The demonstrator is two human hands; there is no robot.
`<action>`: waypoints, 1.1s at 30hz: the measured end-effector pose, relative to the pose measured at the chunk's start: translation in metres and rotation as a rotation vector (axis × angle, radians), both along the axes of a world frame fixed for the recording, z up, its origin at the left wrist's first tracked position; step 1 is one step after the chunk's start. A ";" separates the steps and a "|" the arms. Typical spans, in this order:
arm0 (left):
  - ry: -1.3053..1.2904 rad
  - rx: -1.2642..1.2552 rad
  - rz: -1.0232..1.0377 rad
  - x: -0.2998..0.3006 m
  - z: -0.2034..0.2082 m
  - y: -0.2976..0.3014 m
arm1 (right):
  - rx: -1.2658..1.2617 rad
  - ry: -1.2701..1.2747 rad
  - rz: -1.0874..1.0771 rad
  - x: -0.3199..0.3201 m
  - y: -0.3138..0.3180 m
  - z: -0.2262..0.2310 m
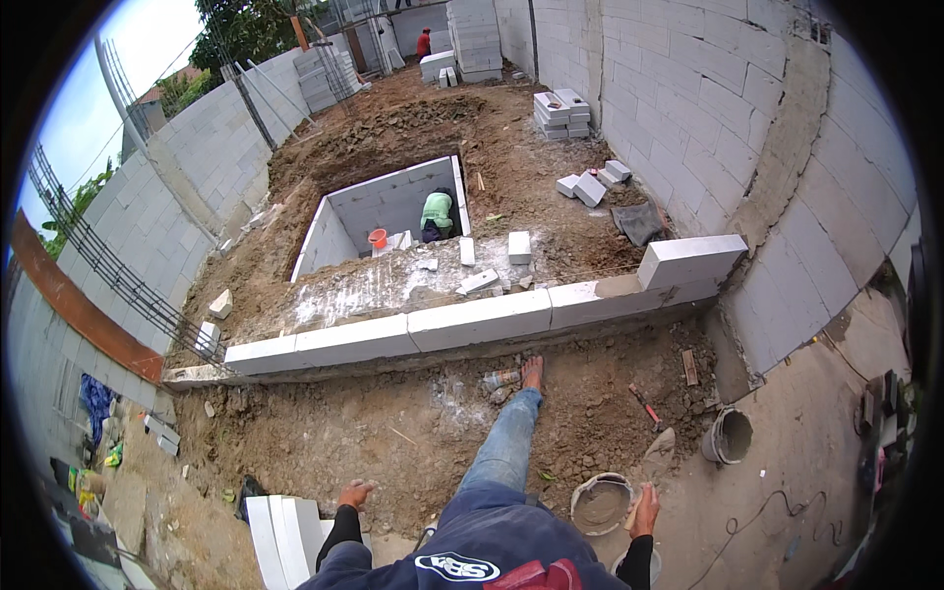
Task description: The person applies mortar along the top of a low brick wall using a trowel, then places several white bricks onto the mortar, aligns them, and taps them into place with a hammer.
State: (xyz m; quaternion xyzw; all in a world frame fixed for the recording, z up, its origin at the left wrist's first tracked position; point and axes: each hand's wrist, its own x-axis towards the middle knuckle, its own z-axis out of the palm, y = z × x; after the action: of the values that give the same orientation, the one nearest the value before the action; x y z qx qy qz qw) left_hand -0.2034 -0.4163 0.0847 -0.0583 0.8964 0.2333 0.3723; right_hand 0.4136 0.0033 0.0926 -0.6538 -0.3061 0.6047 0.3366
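Dirt plot (324, 423) ringed by block walls (678, 108) | my left hand (356, 494) empty, fingers loosely spread near white blocks (264, 541) | my right hand (645, 509) grips a trowel (660, 453) beside the mortar bucket (574, 503) | 1 block (688, 263) tops the low wall (479, 323), right end; I judge I'm loading mortar, next calling for steady carrying.

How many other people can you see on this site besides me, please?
2: a person in green inside the block-walled pit ahead, and a person in red at the far end, left of the tall block stack. Others may be hidden behind stacks or walls.
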 end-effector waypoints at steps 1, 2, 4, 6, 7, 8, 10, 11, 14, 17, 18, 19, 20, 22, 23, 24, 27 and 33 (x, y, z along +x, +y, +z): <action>0.053 0.034 -0.064 -0.007 0.000 0.016 | 0.017 0.001 0.007 -0.003 0.002 0.004; 0.081 0.076 -0.055 -0.013 0.002 0.028 | 0.032 0.004 0.013 -0.008 0.004 0.007; 0.045 0.167 -0.067 0.017 0.008 0.096 | 0.043 -0.084 -0.010 0.026 0.006 0.012; 0.066 0.171 -0.060 0.005 0.023 0.101 | 0.022 -0.073 -0.001 0.017 0.005 0.012; 0.065 0.152 -0.057 0.004 0.024 0.104 | 0.016 -0.075 0.000 0.018 0.003 0.012; 0.060 0.130 -0.055 0.005 0.024 0.107 | 0.006 -0.081 -0.001 0.020 -0.001 0.011; 0.200 0.052 -0.138 -0.016 0.019 0.109 | -0.024 -0.041 0.019 0.002 -0.011 0.012; 0.259 0.016 -0.182 -0.020 0.013 0.110 | -0.032 -0.031 0.021 -0.003 -0.013 0.014; 0.217 0.222 -0.346 0.044 -0.005 0.232 | -0.017 -0.096 -0.004 0.023 -0.006 0.010; -0.076 0.185 -0.575 0.085 -0.006 0.325 | -0.108 -0.097 -0.013 0.014 -0.002 0.014; -0.122 0.177 -0.653 0.120 0.001 0.368 | -0.090 -0.144 -0.013 0.034 0.004 0.014; -0.007 0.111 -0.787 0.116 -0.002 0.386 | -0.074 -0.112 0.008 0.018 0.009 0.015; -0.035 0.119 -0.731 0.116 -0.005 0.394 | -0.095 -0.114 0.036 0.004 0.015 0.017; 0.033 0.088 -0.788 0.131 -0.008 0.435 | -0.134 -0.095 0.049 -0.005 0.035 0.017; 0.023 0.077 -0.786 0.142 -0.008 0.454 | -0.148 -0.100 0.044 -0.007 0.044 0.013; 0.020 0.064 -0.777 0.150 -0.010 0.470 | -0.162 -0.098 0.046 -0.010 0.051 0.009; 0.089 0.000 -0.713 0.167 -0.026 0.502 | -0.191 -0.074 0.092 -0.036 0.078 0.002; 0.240 -0.273 -0.747 0.194 -0.022 0.543 | -0.155 -0.181 0.286 -0.120 0.174 -0.010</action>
State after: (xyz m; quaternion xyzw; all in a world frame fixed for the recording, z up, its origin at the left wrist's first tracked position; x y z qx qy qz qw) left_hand -0.0096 0.1264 0.0626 0.2497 0.9156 -0.0337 0.3133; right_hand 0.2940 0.1771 0.0828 -0.6792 -0.3773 0.6070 0.1668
